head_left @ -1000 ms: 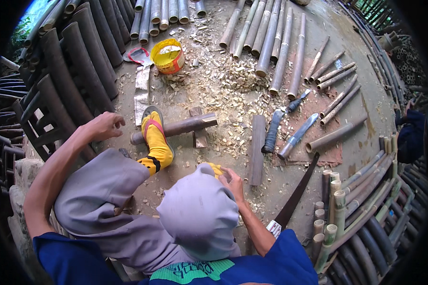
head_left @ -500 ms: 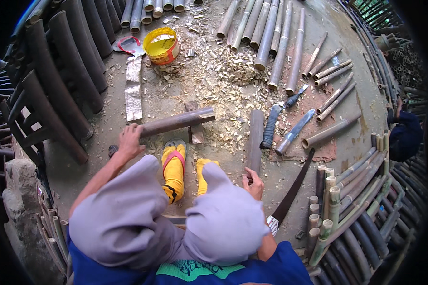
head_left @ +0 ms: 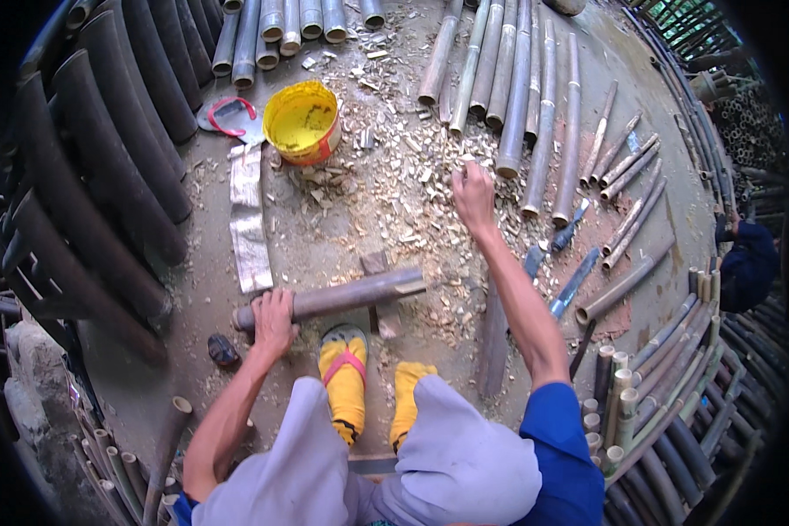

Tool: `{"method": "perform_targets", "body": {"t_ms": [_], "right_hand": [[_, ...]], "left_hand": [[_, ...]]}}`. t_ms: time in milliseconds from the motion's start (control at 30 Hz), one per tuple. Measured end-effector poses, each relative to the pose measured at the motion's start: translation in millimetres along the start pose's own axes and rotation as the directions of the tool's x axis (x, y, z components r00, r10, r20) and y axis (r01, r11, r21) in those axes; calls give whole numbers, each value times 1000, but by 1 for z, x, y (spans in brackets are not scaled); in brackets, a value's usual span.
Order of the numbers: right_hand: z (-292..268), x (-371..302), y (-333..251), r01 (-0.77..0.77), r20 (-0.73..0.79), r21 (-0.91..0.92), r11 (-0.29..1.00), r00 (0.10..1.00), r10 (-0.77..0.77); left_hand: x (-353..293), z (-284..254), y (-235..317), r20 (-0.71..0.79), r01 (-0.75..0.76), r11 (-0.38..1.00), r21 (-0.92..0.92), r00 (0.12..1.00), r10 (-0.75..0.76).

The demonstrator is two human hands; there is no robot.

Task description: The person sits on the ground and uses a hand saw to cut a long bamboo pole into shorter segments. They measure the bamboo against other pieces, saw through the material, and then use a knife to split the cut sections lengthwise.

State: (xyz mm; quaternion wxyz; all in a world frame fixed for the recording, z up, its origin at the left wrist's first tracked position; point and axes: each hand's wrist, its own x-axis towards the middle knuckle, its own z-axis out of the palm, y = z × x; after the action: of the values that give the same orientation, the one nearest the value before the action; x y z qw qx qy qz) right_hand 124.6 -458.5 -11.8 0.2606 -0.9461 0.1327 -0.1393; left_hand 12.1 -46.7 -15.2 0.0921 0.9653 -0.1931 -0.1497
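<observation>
My left hand is wrapped over the near-left end of a dark bamboo tube, which has a cut notch at its right end. The tube rests across a small wooden block on the ground. Stretched forward, my right hand hovers at the pile of pale chips with its fingers curled together; whether a chip is in them I cannot make out. Below that forearm lies a dark flat bamboo piece, partly covered by the arm. A wrapped-handle knife and a blade lie right of the forearm.
A yellow bucket stands at the far left beside a sandal and a pale wooden strip. Bamboo poles lie at the far side. Curved dark pieces lean at left. Another person is at right.
My right hand has left the flat bamboo piece and reached forward to the chips. My left hand now grips the tube's end more fully. The view has shifted.
</observation>
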Motion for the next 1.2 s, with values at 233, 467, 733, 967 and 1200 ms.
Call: {"method": "perform_targets", "body": {"t_ms": [233, 467, 733, 967, 1200], "right_hand": [[73, 124, 40, 40, 73, -394, 918, 997, -12], [28, 79, 7, -242, 18, 408, 880, 966, 257], [-45, -123, -67, -701, 592, 617, 357, 713, 376], [-50, -150, -102, -643, 582, 625, 442, 762, 285], [-27, 104, 0, -595, 389, 679, 429, 788, 477]], "left_hand": [[-1, -7, 3, -1, 2, 998, -57, 1000, -2], [6, -9, 6, 24, 4, 996, -84, 1000, -2], [6, -6, 5, -1, 25, 996, -86, 1000, -26], [-3, -7, 3, -15, 62, 995, -75, 998, -63], [5, 1, 14, -23, -31, 999, -42, 999, 30]]}}
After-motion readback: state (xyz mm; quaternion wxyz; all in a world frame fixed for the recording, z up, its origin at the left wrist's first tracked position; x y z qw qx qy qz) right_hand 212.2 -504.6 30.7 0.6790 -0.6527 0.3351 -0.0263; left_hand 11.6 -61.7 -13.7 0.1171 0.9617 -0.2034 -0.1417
